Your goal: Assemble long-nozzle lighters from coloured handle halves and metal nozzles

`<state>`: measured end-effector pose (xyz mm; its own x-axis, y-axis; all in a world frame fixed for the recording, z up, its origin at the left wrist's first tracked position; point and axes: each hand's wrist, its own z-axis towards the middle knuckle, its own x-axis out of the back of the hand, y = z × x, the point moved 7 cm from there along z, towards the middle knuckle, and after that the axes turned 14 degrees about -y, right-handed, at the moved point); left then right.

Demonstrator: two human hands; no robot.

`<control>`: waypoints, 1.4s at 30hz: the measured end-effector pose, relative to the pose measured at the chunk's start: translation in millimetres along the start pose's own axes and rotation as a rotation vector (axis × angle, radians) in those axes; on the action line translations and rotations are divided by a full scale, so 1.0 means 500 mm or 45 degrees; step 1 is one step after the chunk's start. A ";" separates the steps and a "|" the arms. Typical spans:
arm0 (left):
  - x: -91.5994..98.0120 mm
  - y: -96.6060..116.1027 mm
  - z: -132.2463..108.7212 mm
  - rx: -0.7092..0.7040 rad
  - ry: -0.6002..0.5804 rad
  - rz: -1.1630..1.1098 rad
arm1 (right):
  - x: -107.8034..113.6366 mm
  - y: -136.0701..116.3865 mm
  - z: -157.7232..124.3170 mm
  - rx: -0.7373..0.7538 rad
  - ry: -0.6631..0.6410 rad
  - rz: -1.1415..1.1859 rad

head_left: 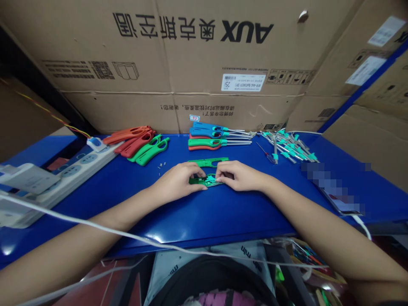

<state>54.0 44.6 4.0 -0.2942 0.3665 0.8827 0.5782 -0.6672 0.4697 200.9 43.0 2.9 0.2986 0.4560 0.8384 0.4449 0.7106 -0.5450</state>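
On the blue table, a green lighter shell half (210,183) with dark and teal parts inside lies between my two hands. My left hand (183,179) is closed around its left end, thumb in front and fingers behind. At the right end, my right hand (237,175) pinches at the teal part, fingertips together. Just behind them rests another green shell half (207,162). Farther back is a stack of assembled lighters (207,138), blue, green and orange, with metal tubes pointing right.
Orange, red and green handles (137,142) lie at the back left, near a white power strip (79,168). Metal tubes with teal ends (290,146), a small screwdriver (266,153) and a phone (338,195) are on the right. A white cable (127,233) crosses in front.
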 end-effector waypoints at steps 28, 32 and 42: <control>-0.002 -0.003 0.000 0.031 0.020 -0.054 | -0.014 -0.031 -0.004 0.006 -0.074 -0.480; -0.008 -0.009 0.002 0.055 -0.002 -0.087 | -0.008 -0.029 -0.006 0.038 -0.032 -0.364; -0.016 0.006 0.002 0.008 -0.044 -0.179 | -0.003 -0.016 -0.001 0.100 0.026 -0.016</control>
<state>58.8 40.4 -1.8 -0.3462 0.4780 0.8073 0.5381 -0.6037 0.5882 197.5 36.4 6.0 0.3113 0.4365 0.8441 0.3811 0.7563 -0.5317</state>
